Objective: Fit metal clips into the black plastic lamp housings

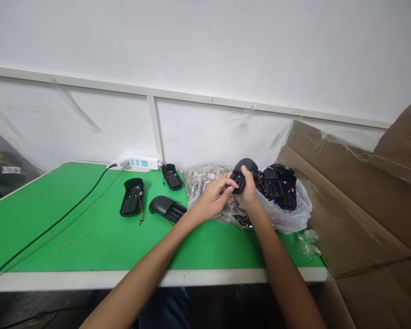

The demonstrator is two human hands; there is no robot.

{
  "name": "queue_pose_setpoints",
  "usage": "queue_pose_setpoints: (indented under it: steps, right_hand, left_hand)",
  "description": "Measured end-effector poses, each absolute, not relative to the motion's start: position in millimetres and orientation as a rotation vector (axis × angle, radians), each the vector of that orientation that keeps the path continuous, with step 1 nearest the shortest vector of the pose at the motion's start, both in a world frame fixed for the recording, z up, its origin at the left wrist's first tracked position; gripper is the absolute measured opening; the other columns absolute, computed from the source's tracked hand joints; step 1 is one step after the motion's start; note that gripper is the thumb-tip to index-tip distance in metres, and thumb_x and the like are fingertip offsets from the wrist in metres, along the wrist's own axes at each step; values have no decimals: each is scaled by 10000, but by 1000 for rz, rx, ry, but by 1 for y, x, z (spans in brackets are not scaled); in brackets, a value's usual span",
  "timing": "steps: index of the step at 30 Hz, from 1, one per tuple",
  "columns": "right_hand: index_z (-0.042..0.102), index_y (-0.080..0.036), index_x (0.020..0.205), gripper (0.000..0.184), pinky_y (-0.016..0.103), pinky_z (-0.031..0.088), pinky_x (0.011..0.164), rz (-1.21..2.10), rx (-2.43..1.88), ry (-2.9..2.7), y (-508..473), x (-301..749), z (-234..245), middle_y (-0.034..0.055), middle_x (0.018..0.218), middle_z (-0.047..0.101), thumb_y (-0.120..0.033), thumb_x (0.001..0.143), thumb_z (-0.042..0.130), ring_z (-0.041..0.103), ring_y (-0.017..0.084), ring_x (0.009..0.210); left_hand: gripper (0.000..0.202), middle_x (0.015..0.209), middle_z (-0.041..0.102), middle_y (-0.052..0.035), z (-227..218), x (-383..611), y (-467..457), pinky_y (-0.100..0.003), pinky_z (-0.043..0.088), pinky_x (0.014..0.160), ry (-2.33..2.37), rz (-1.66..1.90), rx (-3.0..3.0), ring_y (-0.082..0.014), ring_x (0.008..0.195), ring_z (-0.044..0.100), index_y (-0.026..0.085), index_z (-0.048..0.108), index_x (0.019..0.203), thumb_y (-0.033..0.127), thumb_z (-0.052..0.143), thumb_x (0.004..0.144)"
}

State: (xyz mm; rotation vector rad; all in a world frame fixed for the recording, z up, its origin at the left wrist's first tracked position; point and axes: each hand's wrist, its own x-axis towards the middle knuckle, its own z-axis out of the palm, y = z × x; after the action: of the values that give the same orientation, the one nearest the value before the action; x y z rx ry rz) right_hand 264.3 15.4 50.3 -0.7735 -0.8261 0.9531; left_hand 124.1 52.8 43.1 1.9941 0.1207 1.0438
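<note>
My right hand (248,189) is wrapped round a black plastic housing (244,171), held up above the green table (89,228). My left hand (216,195) pinches at the housing's open side with thumb and fingers pressed together. Right behind it, several more black housings with red wires (279,185) lie on a white plastic bag (291,219). Under my hands sits a clear bag of small metal parts (205,180).
Three black housings lie on the table: one (132,197) at left, one (167,208) in the middle, one (172,176) by the wall. A white power strip (136,161) with a black cable (55,224) is at the back. A large cardboard box (356,201) stands at right.
</note>
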Motion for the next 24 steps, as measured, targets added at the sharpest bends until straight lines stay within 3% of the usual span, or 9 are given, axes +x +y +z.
queue_pose_setpoints:
  steps: [6,13,24]
  right_hand:
    - [575,-245,633,540,311,575,512,981,-782,-836,14,264,51,48,683,658,-761,749,683,714,253,799]
    - [628,-249,677,470,300,553,493,949,-765,-792,17,266,46,43,704,676,-706,764,698,718,249,812]
    - [512,-259,594,521,348,622,719,978,-766,-838,15,263,54,55,689,668,-737,707,685,724,273,918]
  left_hand:
    - [276,1050,714,-56,41,124,52,-268,531,661,136,1055,1953,-114,649,613,211,670,1105,451,539,1067]
    - [276,1223,716,-103,42,124,52,-376,574,929,142,1173,2103,-214,1051,699,219,683,1114,422,500,1082]
    - [267,1151,730,-94,42,122,53,-360,556,921,149,1201,2217,-217,1036,694,211,682,1102,386,481,1085]
